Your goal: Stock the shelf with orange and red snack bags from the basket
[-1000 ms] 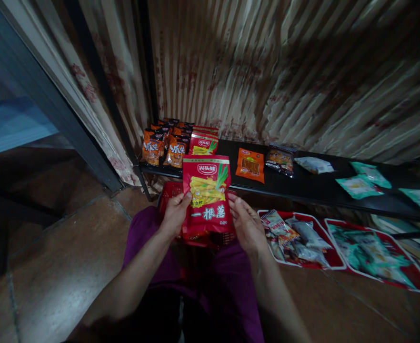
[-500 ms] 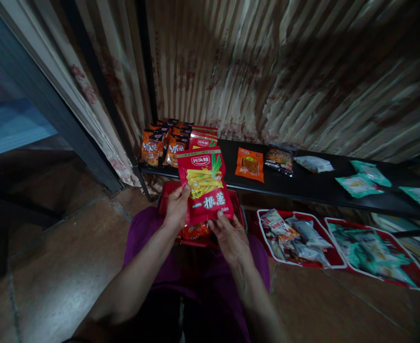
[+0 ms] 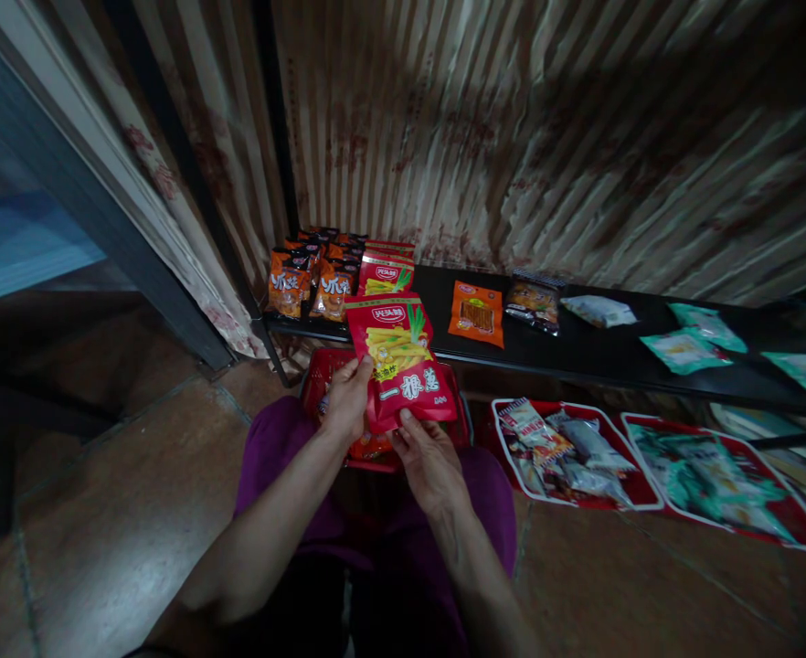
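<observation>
A red snack bag [image 3: 403,352] with yellow sticks and a green onion printed on it is held up between my hands. My left hand [image 3: 349,395] grips its left edge, thumb on the front. My right hand [image 3: 430,455] pinches the bottom edge, thumb on the front and fingers behind. Beneath the bag, between my knees, a red basket [image 3: 313,376] holds orange packets, partly hidden by the bag and hands. Behind the bag, similar red bags [image 3: 387,274] stand on the black shelf [image 3: 437,343], beside several orange-and-black packets [image 3: 334,291].
Farther right on the shelf lie an orange packet [image 3: 476,313], a dark packet [image 3: 535,302], a white packet [image 3: 600,311] and several green packets [image 3: 684,351]. Two red baskets with white rims, one with mixed packets [image 3: 595,448], one with green packets [image 3: 711,480], sit below. A curtain hangs behind.
The held red bag has moved slightly down and right and tilted a little. My left hand has shifted slightly right, and my right hand slightly left along the bottom edge.
</observation>
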{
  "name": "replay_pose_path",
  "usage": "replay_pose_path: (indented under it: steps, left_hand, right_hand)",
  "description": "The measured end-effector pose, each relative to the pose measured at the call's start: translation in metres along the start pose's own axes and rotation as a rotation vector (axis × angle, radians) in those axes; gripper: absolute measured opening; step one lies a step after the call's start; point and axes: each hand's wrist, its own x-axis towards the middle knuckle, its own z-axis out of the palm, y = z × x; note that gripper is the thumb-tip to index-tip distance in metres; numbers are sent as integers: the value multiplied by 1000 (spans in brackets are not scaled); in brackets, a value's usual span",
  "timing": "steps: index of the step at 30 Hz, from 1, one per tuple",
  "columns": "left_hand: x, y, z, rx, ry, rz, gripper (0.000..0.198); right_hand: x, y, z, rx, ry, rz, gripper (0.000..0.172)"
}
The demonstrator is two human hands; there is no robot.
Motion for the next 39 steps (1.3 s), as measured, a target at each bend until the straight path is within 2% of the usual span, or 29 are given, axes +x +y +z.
replay_pose_path:
  steps: [9,19,23,30,35,39]
  left_hand:
    - [5,8,3,9,97,-65,34]
    - [-20,17,5,-39,-139,-134,33]
    - [-26,9,8,-44,-53,-126,30]
    - [-23,-5,8,-53,47,-23,30]
    - [-22,-3,3,0,12,57,31]
    - [-21,0,2,-8,3,50,30]
  right_hand:
    - [-5,-3,8,-35,63,-83,41]
    - [-1,-3,13,22,98,-199,39]
    - [-1,-2,14,31,95,-221,37]
    - [-3,1,12,-34,37,-257,32]
    - [0,-8,7,-10,52,-232,31]
    - [4,-15,4,4,59,-258,29]
